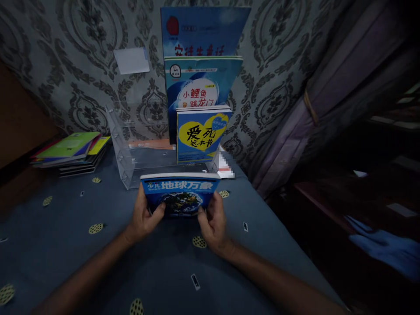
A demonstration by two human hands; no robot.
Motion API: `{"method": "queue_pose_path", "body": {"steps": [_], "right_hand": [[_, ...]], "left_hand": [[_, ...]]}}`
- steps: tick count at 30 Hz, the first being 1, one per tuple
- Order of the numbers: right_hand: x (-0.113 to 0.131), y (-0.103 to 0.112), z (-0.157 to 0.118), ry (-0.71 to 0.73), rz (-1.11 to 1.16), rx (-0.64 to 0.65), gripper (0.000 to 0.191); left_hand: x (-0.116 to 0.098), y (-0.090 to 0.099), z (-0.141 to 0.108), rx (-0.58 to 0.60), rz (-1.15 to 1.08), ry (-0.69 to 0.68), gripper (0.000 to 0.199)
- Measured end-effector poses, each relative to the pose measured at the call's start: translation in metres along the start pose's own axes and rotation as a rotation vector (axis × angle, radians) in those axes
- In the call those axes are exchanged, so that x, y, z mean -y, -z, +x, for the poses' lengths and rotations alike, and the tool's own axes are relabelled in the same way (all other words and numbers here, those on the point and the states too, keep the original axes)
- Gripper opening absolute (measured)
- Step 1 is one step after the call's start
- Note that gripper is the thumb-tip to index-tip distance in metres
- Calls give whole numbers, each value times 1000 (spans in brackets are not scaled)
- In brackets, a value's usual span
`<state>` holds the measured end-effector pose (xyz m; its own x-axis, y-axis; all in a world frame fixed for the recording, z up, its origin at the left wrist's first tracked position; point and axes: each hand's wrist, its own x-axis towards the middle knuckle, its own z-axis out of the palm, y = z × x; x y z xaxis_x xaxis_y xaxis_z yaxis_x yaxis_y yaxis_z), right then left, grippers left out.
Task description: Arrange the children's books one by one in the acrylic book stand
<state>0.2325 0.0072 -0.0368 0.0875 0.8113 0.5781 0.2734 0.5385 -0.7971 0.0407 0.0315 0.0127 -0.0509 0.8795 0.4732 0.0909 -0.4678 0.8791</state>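
Observation:
A blue book (182, 202) with an Earth picture on its cover is held up in front of me, tilted, its top edge toward the rack. My left hand (146, 215) grips its left side, thumb on the cover. On the right side my right hand (214, 221) holds it the same way. Just beyond is a clear tiered rack (121, 146). Its right part bears a blue book with a yellow heart (203, 138), a teal book (198, 83) behind that, and a tall blue book (205, 30) at the back.
Several stacked books (74, 148) lie left of the rack. A patterned dark cloth (108, 262) covers the table, whose right edge runs diagonally. Behind stands a patterned wall with a white card (131, 61). A tied curtain (302, 113) hangs at right, with blue fabric (383, 245) below.

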Motion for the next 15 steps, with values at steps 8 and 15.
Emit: {"method": "queue_pose_path", "body": {"steps": [8, 15], "right_hand": [[8, 5, 1, 174, -192, 3, 33], [10, 7, 4, 252, -346, 81, 43]], "left_hand": [[17, 9, 2, 17, 71, -16, 61], [28, 20, 7, 75, 169, -90, 58]]}}
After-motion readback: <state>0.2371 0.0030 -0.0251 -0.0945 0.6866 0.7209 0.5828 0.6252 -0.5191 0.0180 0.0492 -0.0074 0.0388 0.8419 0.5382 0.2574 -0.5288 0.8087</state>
